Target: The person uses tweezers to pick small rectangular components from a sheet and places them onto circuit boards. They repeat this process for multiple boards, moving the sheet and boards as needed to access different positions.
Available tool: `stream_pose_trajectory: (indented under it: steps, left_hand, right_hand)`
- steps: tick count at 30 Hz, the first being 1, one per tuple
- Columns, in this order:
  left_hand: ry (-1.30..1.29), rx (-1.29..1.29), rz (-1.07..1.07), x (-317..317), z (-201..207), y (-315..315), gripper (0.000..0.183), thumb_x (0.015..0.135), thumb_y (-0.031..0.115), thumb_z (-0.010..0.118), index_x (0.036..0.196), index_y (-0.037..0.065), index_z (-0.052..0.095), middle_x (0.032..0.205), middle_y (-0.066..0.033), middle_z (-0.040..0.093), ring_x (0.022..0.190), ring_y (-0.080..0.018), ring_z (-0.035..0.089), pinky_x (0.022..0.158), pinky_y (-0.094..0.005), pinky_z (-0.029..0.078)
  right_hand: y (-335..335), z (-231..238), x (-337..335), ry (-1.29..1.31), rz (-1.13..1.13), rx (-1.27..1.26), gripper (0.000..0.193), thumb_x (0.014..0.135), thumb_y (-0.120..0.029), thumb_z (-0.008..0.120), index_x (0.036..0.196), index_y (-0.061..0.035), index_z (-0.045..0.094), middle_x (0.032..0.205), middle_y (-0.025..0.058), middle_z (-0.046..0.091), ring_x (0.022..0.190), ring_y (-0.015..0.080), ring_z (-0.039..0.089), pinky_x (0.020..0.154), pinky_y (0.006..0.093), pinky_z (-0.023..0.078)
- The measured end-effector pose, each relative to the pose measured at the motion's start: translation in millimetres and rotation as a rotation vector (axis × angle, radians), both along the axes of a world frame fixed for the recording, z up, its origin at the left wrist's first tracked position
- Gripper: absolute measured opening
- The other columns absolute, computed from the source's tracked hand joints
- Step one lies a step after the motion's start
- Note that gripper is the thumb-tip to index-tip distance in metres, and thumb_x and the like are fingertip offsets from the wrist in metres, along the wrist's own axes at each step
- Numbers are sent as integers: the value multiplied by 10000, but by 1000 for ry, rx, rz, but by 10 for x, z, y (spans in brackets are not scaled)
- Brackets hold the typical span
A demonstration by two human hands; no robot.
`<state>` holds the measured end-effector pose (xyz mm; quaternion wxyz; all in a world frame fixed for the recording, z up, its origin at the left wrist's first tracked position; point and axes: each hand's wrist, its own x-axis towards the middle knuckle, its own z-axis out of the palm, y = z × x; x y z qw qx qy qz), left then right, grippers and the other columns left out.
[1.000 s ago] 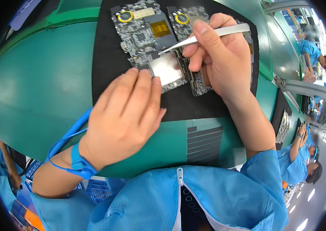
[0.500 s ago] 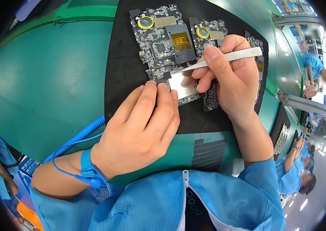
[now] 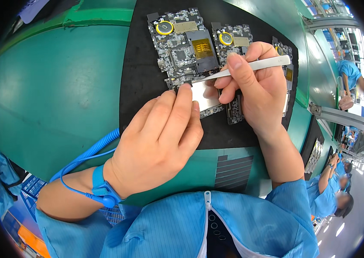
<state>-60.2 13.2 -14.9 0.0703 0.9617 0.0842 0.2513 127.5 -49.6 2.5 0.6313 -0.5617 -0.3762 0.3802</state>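
A circuit board with a yellow-rimmed coin cell and a shiny silver plate lies on a black mat. My left hand rests on the board's near left edge. Its fingers are stretched forward, with one fingertip pressing at the silver plate's upper left corner. What lies under that fingertip is hidden. White tweezers are pinched between the thumb and fingers of my right hand. Their thin tips touch or hover just above the plate's top edge, beside my left fingertip.
More circuit boards lie to the right on the mat. A sheet with black strips sits near me on the green table. A coiled blue cord runs to my left wrist strap. People in blue work at the right.
A left fingertip has moved forward onto the board at the plate's corner, covering a small black piece that showed there before. The board has shifted slightly; the tweezers stay nearly in place.
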Motion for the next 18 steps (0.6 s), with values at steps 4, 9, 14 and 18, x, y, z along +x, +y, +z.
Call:
stream_pose_trajectory:
  steps: [4, 9, 14, 18]
  left_hand:
    - [0, -64, 0, 8, -24, 10, 369, 609, 102, 694, 951, -18, 625, 1162, -227, 538, 970, -333, 549, 797, -381, 486]
    - [70, -90, -2, 59, 87, -9, 341, 621, 95, 679, 935, -19, 610, 1164, -241, 527, 978, -348, 537, 805, -388, 484]
    - [74, 3, 42, 32, 36, -106, 371, 656, 121, 668, 983, -45, 613, 1122, -235, 544, 1008, -346, 536, 792, -366, 504]
    - [43, 71, 19, -20, -1, -110, 411, 680, 144, 668, 1031, -65, 621, 1086, -221, 570, 1013, -339, 550, 777, -349, 518]
  right_hand:
    - [-2, 3, -38, -31, -24, 2, 247, 899, -74, 593, 967, -17, 363, 681, 71, 576, 540, 82, 600, 455, 183, 500]
    - [-71, -39, -118, -368, -88, 108, 231, 880, -11, 596, 940, -9, 373, 665, 65, 572, 533, 66, 584, 466, 179, 484]
    - [-114, -133, -129, -478, -66, 338, 194, 861, 29, 605, 893, -5, 417, 701, 89, 605, 535, 71, 580, 474, 181, 468]
    - [-128, -159, -107, -560, 26, 367, 166, 855, 37, 609, 868, 4, 447, 742, 110, 626, 564, 79, 588, 496, 191, 480]
